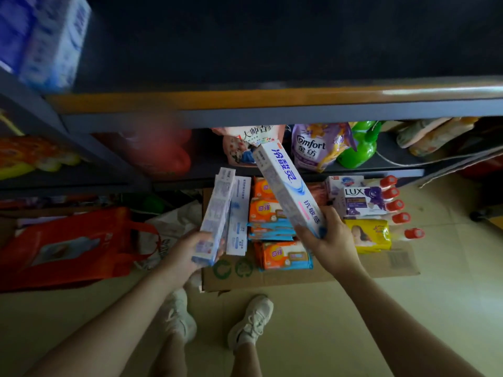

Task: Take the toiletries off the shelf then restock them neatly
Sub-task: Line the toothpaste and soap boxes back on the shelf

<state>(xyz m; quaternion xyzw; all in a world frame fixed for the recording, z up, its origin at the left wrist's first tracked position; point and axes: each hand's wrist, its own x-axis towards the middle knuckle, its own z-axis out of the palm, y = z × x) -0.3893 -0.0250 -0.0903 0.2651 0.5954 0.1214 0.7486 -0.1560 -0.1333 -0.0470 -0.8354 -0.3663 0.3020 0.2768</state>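
My left hand (187,253) grips the lower end of a stack of white toothpaste boxes (219,213), held upright over the floor. My right hand (330,238) grips the bottom of one white-and-blue toothpaste box (285,183), tilted up toward the shelf (245,100). Below both hands a flattened cardboard sheet (285,276) lies on the floor with toiletries on it: orange soap packs (285,255), a LUX soap box (362,201), a yellow soap pack (368,235) and several red-capped bottles (394,205). The dark upper shelf surface above the orange edge looks bare.
Blue tissue packs (46,39) stand at the shelf's upper left. On the lower shelf sit a purple Comfort pouch (315,145), a green spray bottle (359,145) and red pouches (163,153). An orange bag (70,246) lies on the floor at left. My shoes (253,322) stand before the cardboard.
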